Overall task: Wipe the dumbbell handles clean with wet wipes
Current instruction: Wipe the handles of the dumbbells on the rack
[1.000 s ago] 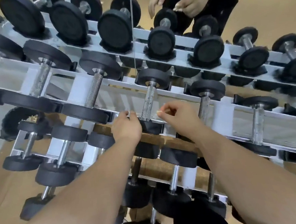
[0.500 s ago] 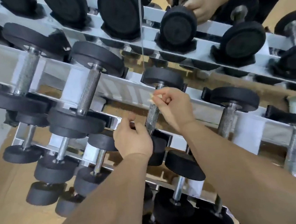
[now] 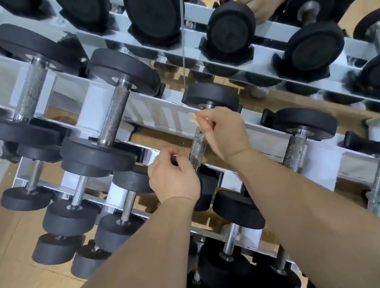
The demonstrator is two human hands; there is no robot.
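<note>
- The dumbbell (image 3: 210, 97) being worked on was seen lying across the middle tier of the white rack (image 3: 157, 114), with its knurled handle (image 3: 198, 147) running between the two hands.
- The right hand (image 3: 226, 131) was held at the handle's upper end, thumb and forefinger pinched on a pale scrap (image 3: 193, 118). It was taken to be a wipe, though it was too small to be sure.
- The left hand (image 3: 173, 177) was curled just beside the handle's lower end. Whether its fingers were closed on the steel, on something thin or on nothing could not be told.
- The dumbbell was judged heavy, rigid and well seated, so it need not be lifted.
- The knurled steel was expected to give good purchase but to drag at a limp, wet wipe. The wipe would best be wrapped round the bar, gripped through and slid between the heads.
- Dark specks were seen on the handle, and dirt could not be told from shadow.
- The lower head was largely covered by the left hand, and the handle's underside was hidden. A second pair of hands (image 3: 261, 2) was cut off at the top edge.
</note>
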